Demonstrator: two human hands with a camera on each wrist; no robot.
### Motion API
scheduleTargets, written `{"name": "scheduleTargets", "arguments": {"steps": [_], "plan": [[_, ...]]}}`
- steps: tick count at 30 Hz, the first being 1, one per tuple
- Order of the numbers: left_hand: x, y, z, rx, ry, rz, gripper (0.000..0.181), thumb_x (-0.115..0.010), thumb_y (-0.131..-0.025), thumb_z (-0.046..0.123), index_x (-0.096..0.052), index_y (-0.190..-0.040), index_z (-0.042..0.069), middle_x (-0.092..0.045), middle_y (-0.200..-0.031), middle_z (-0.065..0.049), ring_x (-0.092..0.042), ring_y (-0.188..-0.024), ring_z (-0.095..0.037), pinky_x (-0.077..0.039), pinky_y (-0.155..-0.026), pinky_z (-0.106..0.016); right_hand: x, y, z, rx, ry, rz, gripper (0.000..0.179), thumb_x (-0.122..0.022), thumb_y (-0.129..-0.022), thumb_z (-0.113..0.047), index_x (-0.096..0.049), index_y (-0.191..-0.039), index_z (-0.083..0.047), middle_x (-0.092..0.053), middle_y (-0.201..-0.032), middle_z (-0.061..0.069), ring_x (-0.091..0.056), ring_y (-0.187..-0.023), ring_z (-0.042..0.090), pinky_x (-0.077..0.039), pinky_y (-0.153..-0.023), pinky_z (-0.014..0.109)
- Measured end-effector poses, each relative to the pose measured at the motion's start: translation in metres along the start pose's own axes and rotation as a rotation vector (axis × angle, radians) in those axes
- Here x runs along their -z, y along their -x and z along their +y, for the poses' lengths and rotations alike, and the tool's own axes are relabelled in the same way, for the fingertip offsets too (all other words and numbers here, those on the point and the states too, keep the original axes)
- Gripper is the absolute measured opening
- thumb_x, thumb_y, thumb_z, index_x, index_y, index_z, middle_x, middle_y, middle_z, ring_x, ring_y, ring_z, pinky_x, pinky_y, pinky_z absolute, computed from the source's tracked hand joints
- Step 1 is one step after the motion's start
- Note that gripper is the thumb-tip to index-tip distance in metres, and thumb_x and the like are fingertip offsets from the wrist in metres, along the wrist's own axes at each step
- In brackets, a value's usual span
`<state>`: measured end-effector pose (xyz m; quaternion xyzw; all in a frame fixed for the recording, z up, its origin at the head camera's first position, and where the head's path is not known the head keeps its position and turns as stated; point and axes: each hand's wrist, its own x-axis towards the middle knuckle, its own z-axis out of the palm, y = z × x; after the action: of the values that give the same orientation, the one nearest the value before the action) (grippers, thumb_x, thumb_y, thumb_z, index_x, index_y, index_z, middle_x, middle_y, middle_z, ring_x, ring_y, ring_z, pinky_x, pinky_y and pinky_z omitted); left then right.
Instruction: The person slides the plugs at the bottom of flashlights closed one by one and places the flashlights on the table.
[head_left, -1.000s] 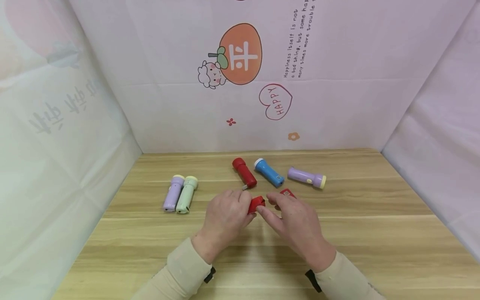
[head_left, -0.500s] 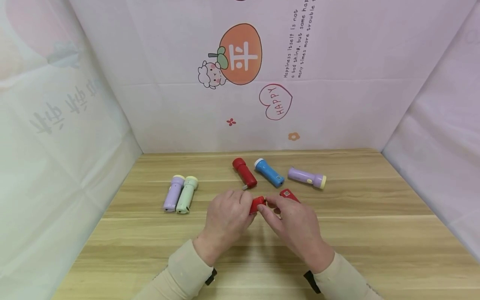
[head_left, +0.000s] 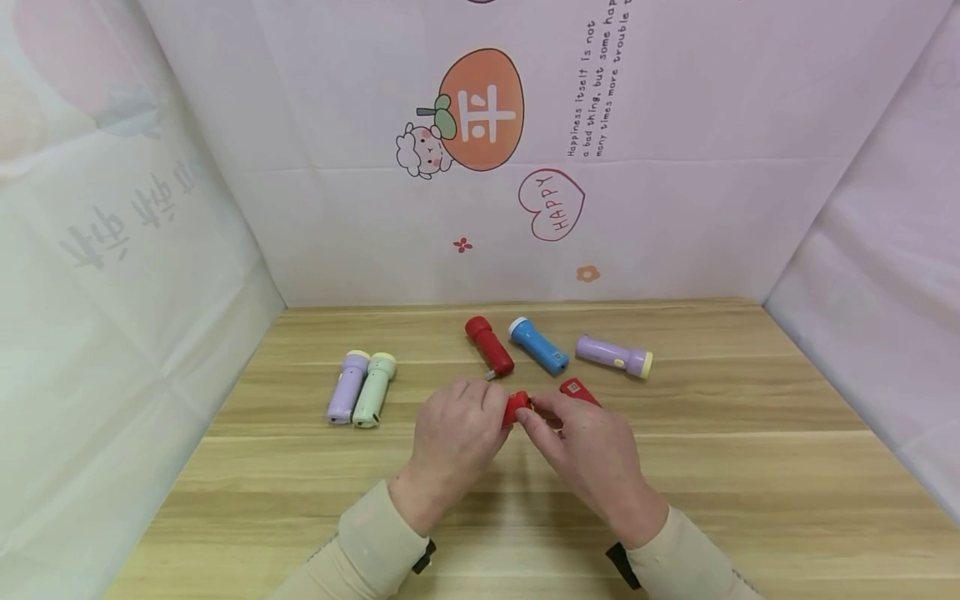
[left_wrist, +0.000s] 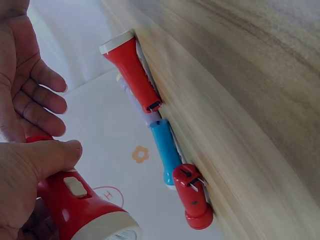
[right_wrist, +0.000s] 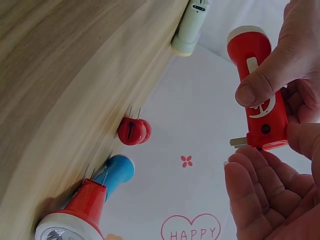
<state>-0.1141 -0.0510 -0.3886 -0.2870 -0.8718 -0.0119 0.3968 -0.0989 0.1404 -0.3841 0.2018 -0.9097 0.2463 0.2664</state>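
My left hand (head_left: 457, 425) grips a red flashlight (right_wrist: 260, 90) with a white head rim, the thumb lying along its barrel near the pale switch (left_wrist: 75, 187). In the right wrist view, metal plug prongs (right_wrist: 238, 142) stick out at its tail end. My right hand (head_left: 596, 446) pinches that tail end between thumb and fingers, the fingertips against the prongs. Only the tail shows in the head view; the left hand hides the flashlight's head there. Another red flashlight (left_wrist: 134, 70) with a white rim lies on the table just beyond my right hand, which partly covers it in the head view.
Farther back lie an all-red flashlight (head_left: 489, 346) with its prongs out, a blue flashlight (head_left: 538, 345) and a purple flashlight (head_left: 615, 356). At left, a second purple flashlight (head_left: 348, 387) touches a pale green flashlight (head_left: 375, 390). Printed cloth (head_left: 337, 225) encloses the wooden table (head_left: 262, 500).
My right fingers have closed in on the tail of the held flashlight. The left hand has shifted slightly right. More of the red flashlight behind the right hand shows.
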Motion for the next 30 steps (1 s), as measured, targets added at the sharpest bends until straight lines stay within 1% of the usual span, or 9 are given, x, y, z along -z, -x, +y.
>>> {"name": "scheduleTargets", "arguments": {"steps": [4, 7, 12, 16, 20, 30], "plan": [[0.0007, -0.0013, 0.0009, -0.007, -0.015, -0.004, 0.025, -0.080, -0.093, 0.032, -0.065, -0.093, 0.012, -0.069, -0.076, -0.002, -0.056, -0.061, -0.016, -0.046, -0.050, -0.023, -0.0001, -0.0001, -0.0004, 0.006, -0.002, -0.004, 0.025, -0.082, -0.091, -0.034, -0.082, -0.104, -0.014, -0.080, -0.089, -0.006, -0.073, -0.068, 0.006, -0.055, -0.057, 0.021], [0.0023, -0.0021, 0.0019, -0.009, -0.026, -0.029, 0.022, -0.078, -0.094, 0.030, -0.066, -0.093, 0.011, -0.071, -0.079, -0.002, -0.055, -0.062, -0.015, -0.046, -0.051, -0.022, -0.0003, 0.0001, -0.0004, 0.022, 0.006, 0.000, 0.025, -0.082, -0.091, -0.034, -0.082, -0.104, -0.013, -0.080, -0.088, -0.005, -0.074, -0.068, 0.006, -0.055, -0.057, 0.022], [0.0050, -0.0028, 0.0036, -0.012, -0.039, -0.060, 0.017, -0.075, -0.096, 0.026, -0.067, -0.094, 0.011, -0.074, -0.084, -0.002, -0.058, -0.064, -0.015, -0.049, -0.053, -0.020, -0.0008, 0.0006, 0.0001, 0.056, 0.010, 0.012, 0.023, -0.082, -0.091, -0.031, -0.082, -0.102, -0.011, -0.080, -0.085, -0.005, -0.069, -0.063, 0.004, -0.051, -0.054, 0.018], [0.0045, -0.0030, 0.0041, -0.022, -0.047, -0.057, 0.015, -0.075, -0.096, 0.024, -0.067, -0.095, 0.011, -0.074, -0.085, -0.002, -0.061, -0.065, -0.015, -0.050, -0.054, -0.020, -0.0016, 0.0007, 0.0007, 0.072, 0.002, 0.023, 0.021, -0.082, -0.091, -0.030, -0.082, -0.101, -0.011, -0.079, -0.083, -0.006, -0.064, -0.060, 0.002, -0.048, -0.052, 0.017], [0.0040, -0.0035, 0.0048, -0.030, -0.061, -0.051, 0.014, -0.074, -0.097, 0.023, -0.067, -0.094, 0.012, -0.075, -0.085, -0.002, -0.062, -0.066, -0.015, -0.050, -0.053, -0.020, -0.0014, 0.0006, 0.0015, 0.077, -0.014, 0.032, 0.021, -0.082, -0.091, -0.030, -0.082, -0.100, -0.011, -0.079, -0.083, -0.007, -0.064, -0.061, 0.001, -0.049, -0.053, 0.017], [0.0011, -0.0024, 0.0057, -0.040, -0.063, -0.023, 0.014, -0.073, -0.097, 0.022, -0.067, -0.091, 0.012, -0.074, -0.084, -0.002, -0.062, -0.066, -0.015, -0.049, -0.052, -0.020, 0.0004, 0.0004, 0.0023, 0.052, -0.040, 0.002, 0.021, -0.082, -0.091, -0.029, -0.081, -0.099, -0.010, -0.079, -0.084, -0.006, -0.062, -0.062, 0.000, -0.050, -0.055, 0.017]]}}
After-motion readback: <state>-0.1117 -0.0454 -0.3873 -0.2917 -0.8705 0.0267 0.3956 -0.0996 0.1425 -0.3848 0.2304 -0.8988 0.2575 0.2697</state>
